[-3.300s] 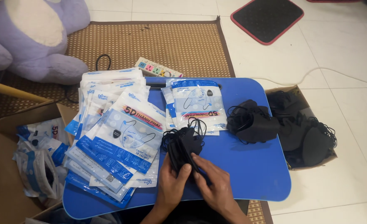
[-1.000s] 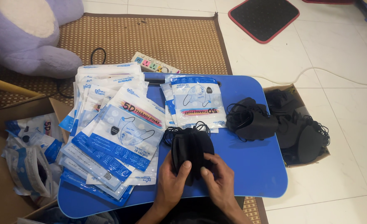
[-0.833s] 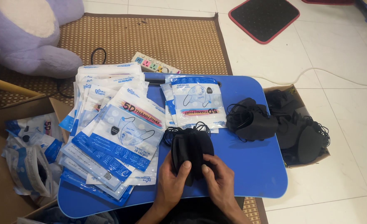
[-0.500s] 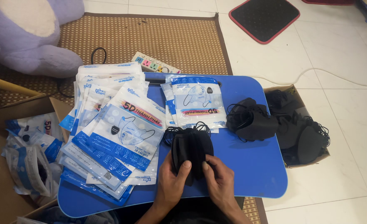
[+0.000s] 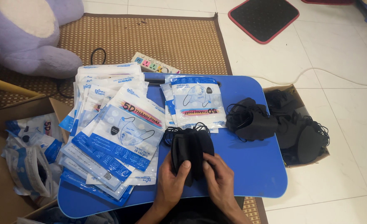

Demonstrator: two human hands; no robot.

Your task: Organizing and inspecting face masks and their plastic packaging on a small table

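Both hands, left hand (image 5: 173,182) and right hand (image 5: 218,180), pinch a stack of black masks (image 5: 190,149) at the blue tabletop's (image 5: 254,166) near edge, with empty pouches (image 5: 121,132) left and loose masks (image 5: 252,120) right apparently still unpacked.

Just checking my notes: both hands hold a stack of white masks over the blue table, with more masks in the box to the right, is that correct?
Not quite: the head view shows the stack of masks is black, not white. The rest holds: the left hand and right hand both hold it over the blue table, and the box to the right holds more masks.
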